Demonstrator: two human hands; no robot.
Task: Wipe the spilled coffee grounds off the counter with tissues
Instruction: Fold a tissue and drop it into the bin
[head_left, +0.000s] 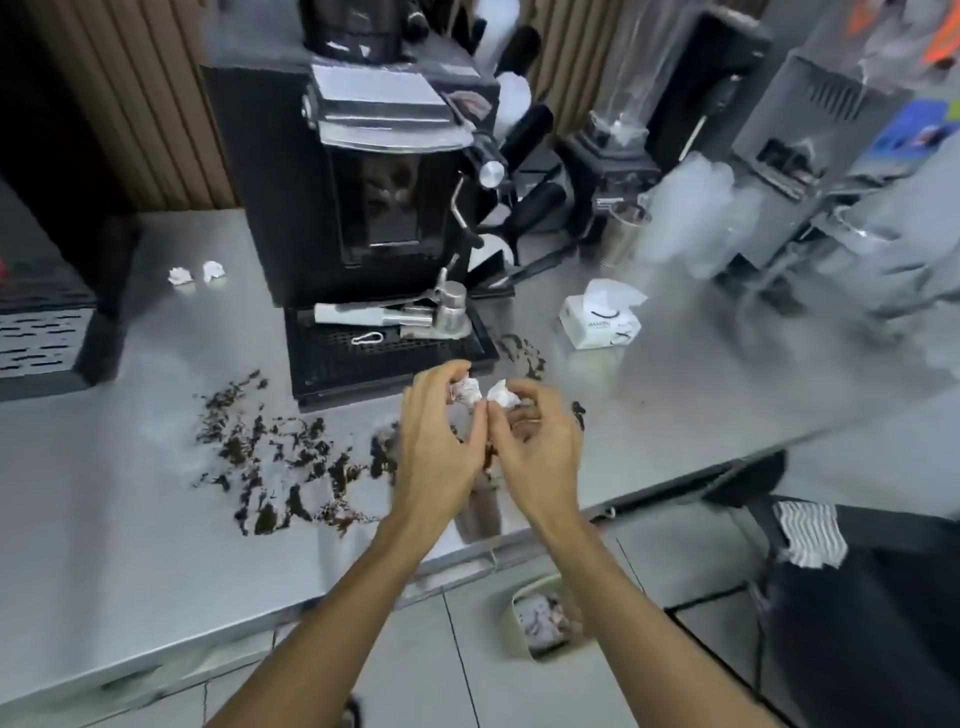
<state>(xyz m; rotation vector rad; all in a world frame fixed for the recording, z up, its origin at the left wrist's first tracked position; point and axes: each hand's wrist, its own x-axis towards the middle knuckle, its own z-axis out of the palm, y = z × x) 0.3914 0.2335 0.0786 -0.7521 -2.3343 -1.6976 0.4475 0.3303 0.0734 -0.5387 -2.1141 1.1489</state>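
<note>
Dark coffee grounds (270, 457) lie scattered in clumps across your grey desk (130, 545). Above it you pinch a crumpled white left tissue wad (467, 391) and a right tissue wad (503, 393), just beside each other, one per hand.

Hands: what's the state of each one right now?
Left hand: pinching a crumpled tissue wad.
Right hand: pinching a second tissue wad.
</note>
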